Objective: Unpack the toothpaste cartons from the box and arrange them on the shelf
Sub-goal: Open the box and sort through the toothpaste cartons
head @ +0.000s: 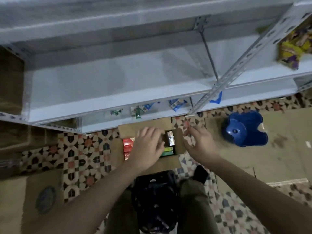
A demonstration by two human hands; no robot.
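Below, on the patterned tile floor [81, 154], sits an open brown cardboard box [179, 142] with its flaps folded outward, just in front of the white metal shelf unit [101, 85]. Inside the box lie the toothpaste cartons: red ones [128, 144] along its left side, green ones [168, 152] toward the near right, and dark ones with pale faces [169, 138] at the far right. The left hand [148, 146] reaches down into the middle of the box, palm down, its fingers bent over the cartons; whether it actually grips one cannot be told, since the hand covers what lies under it. The right hand [200, 144] hovers over the right flap of the box, fingers spread and relaxed, holding nothing.

The wide middle shelf board [118, 78] of the unit is bare white. On the lower board, just behind the box, a few small blue-and-white and green-and-white packets [177, 103] show under the front edge. At the upper right, a yellow and purple bag [294, 48] rests on a neighbouring shelf. A blue plastic stool [244, 129] stands on flattened brown cardboard sheets [270, 157] to the right of the box. Between the person's olive trouser legs [192, 200] lies a black bag [155, 200], close to the near flap of the box.
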